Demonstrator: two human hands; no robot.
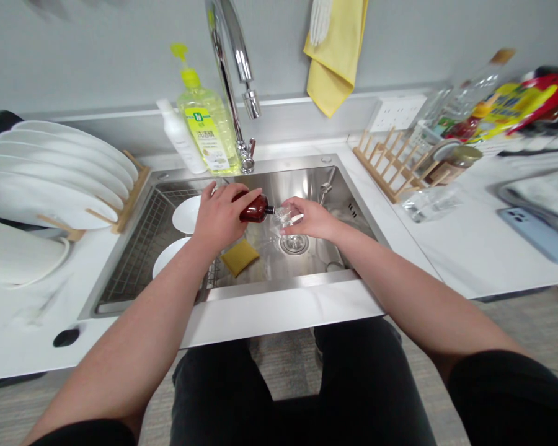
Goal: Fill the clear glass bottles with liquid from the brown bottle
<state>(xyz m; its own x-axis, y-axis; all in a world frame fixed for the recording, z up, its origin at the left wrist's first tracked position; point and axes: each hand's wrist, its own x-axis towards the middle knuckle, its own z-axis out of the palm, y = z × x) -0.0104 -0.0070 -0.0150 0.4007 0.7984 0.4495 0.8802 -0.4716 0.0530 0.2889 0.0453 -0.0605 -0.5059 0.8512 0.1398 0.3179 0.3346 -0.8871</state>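
Note:
Over the steel sink (353, 214), my left hand (221, 217) is closed round a small dark red-brown bottle (255, 209) tipped on its side, its neck pointing right. My right hand (309, 218) is closed round a clear glass (286, 217) held at the bottle's mouth, above the drain (294, 243). A yellow sponge (240, 256) lies on the sink floor just below my left hand. Two white dishes (186, 214) rest on the wire rack (139, 260) in the sink's left half.
A tall tap (232, 68) rises behind the sink beside a green dish-soap bottle (207, 121) and a white bottle (181, 139). White plates (51, 173) stand in a wooden rack at left. A wooden rack (393, 164), a lying glass (430, 203), jars and a phone (537, 232) occupy the right counter.

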